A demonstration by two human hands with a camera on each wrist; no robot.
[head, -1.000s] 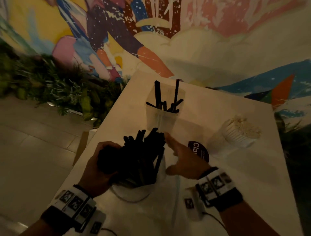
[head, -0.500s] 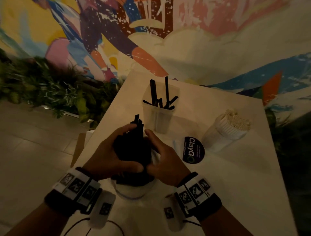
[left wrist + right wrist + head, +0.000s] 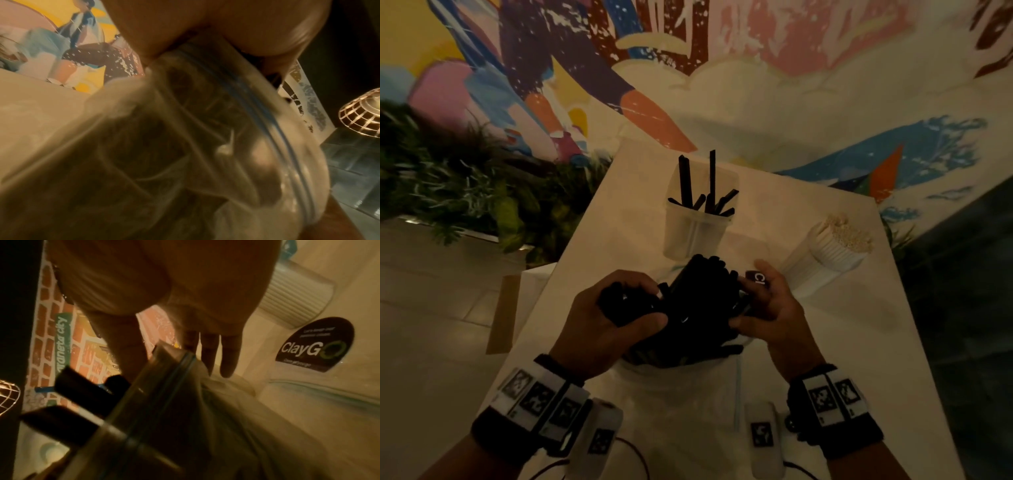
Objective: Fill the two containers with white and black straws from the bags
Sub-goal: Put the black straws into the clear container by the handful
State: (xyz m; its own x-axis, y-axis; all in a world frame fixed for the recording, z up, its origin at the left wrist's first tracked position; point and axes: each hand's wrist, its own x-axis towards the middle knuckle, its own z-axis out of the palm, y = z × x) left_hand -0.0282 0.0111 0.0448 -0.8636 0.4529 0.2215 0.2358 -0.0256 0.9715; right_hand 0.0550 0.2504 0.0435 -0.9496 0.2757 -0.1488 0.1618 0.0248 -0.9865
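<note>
A thick bundle of black straws sticks out of a clear zip bag at the near middle of the white table. My left hand grips the bundle's left side, fingers curled over it. My right hand holds its right side between thumb and fingers. The bundle's tips lean toward a clear container just beyond, which holds several black straws. A second container packed with white straws stands at the right. The wrist views show the bag's blue zip rim and black straw ends below my palm.
A round black ClayGo sticker lies on the table between my right hand and the white straws. The table's left edge drops to a tiled floor with green plants. A painted mural wall stands behind the table.
My right hand, open beside the bag a second ago, has closed in on the bundle. Both hands have gathered the fanned straws into a tighter bundle tilted toward the clear container.
</note>
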